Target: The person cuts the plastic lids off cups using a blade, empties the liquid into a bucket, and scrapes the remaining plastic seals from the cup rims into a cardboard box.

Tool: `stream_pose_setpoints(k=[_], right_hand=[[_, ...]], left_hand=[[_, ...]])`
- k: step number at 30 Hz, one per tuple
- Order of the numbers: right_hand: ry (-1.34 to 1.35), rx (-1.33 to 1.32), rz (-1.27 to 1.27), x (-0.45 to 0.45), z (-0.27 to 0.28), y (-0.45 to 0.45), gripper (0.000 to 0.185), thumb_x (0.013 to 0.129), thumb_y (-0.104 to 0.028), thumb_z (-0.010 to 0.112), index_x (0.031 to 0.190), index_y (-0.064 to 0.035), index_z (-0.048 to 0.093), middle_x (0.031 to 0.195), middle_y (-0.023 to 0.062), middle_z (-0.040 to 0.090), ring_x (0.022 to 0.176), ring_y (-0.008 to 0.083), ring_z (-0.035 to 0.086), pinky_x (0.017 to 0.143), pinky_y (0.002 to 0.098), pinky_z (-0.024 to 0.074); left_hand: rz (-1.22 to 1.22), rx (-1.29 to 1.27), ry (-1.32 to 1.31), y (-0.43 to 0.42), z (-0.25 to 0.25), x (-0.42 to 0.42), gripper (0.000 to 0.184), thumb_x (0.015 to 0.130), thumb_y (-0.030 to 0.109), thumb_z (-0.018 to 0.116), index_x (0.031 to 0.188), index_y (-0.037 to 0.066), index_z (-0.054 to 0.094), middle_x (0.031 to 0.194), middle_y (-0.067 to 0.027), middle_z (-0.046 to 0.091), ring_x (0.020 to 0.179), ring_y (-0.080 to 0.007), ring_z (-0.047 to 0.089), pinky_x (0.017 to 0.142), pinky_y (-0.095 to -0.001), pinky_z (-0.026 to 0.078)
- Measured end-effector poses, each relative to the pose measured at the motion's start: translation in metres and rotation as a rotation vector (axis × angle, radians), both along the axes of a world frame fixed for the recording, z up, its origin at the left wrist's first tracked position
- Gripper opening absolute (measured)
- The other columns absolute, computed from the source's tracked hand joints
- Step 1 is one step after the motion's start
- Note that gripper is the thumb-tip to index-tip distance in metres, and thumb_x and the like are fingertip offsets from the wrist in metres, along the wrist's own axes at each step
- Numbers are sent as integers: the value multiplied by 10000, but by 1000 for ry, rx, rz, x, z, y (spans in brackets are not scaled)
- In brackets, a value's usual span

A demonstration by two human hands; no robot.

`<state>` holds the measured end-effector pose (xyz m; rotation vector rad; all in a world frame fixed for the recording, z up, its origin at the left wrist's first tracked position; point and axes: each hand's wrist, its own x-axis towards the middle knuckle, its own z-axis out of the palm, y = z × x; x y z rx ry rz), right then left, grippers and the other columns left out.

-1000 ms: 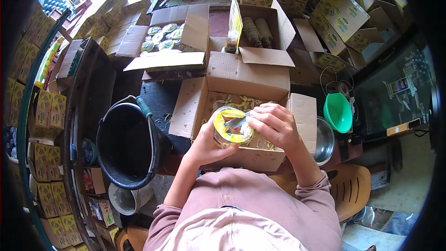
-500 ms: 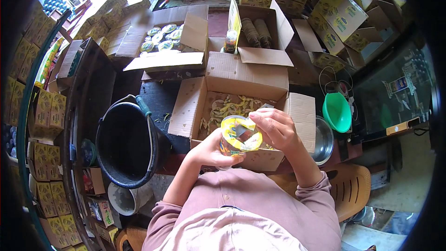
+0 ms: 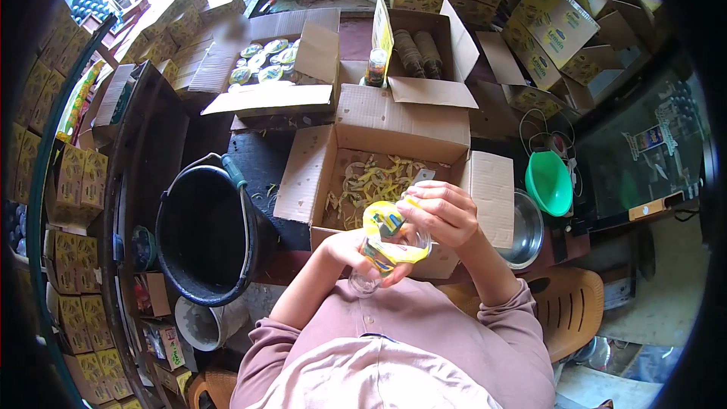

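The left hand [image 3: 350,251] curls around a cup [image 3: 410,239] as the right hand [image 3: 444,213], fingers closed, pinches its torn seal [image 3: 382,216].

The clear cup [image 3: 416,236] tilts, its yellow film [image 3: 385,216] (torn open) on the rim.

I'm sitting in what is looking like a small packing workshop or stockroom, with printed lemon cartons [image 3: 551,23] stacking up around me, an open box of sealed cups [image 3: 266,62] standing on the tabletop [image 3: 261,153], and shelves [image 3: 121,204] holding more boxes.
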<state>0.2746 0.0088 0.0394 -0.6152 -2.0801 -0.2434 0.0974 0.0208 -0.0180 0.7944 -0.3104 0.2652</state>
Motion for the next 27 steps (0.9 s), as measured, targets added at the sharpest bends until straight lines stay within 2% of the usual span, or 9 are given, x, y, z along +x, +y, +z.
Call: stream_pose_setpoints(k=[5,6,9,10,11,13,17,19,27], right_hand=[[-10,-38,-39,1,-8,2,231,626,-97,661,849,-34,651,781,53,593,779,179,608,737,329,538],[-29,-52,-65,3,-8,3,239,610,-94,658,839,-29,648,781,56,589,777,184,604,734,331,535],[-52,-18,-163,11,-12,10,236,604,-79,648,834,-25,642,779,57,584,781,194,599,710,322,526],[-64,-17,-193,15,-11,11,237,608,-75,644,840,-25,641,784,58,584,783,197,597,703,320,522],[-82,-14,-229,17,-8,11,238,612,-72,641,845,-26,641,788,59,584,784,200,595,697,320,519],[-108,-11,-280,21,-6,14,236,622,-69,634,854,-27,639,796,62,584,784,205,591,687,320,512],[-126,-20,-313,22,-9,19,233,651,-64,618,880,-25,634,791,63,582,768,200,587,674,324,505],[-124,-18,-318,17,-9,18,245,655,-61,616,898,-29,632,774,54,581,751,188,587,674,319,504],[-54,-46,-281,18,-16,15,552,662,40,606,1201,15,492,663,52,550,596,160,559,557,289,476]], left_hand=[[-84,-246,-131,2,-10,9,577,674,252,690,1050,-69,392,762,-118,499,579,-163,540,486,-249,428],[10,-247,-31,3,1,7,654,657,301,707,1081,-69,373,782,-144,515,520,-165,531,449,-234,421],[185,34,254,22,-9,-2,711,659,320,706,1186,2,351,1128,-173,473,815,-162,561,716,-266,464],[361,147,420,23,-4,-7,710,673,256,695,1235,33,323,1238,-119,403,1048,-155,461,905,-293,374],[528,141,477,21,3,-10,722,674,177,689,1260,29,294,1232,-104,399,1136,-167,386,980,-302,300],[704,270,486,22,15,-6,739,678,145,678,1273,12,260,1215,-117,401,1139,-191,392,986,-310,296],[1183,893,622,8,18,8,707,681,172,714,1214,-13,289,1134,-187,457,1071,-244,479,916,-337,379],[1410,836,651,0,20,23,703,641,143,749,1176,-9,319,1049,-192,522,973,-282,550,838,-348,441],[1402,886,768,1,15,15,629,631,116,730,1118,-13,353,992,-199,564,909,-320,586,767,-360,475]])
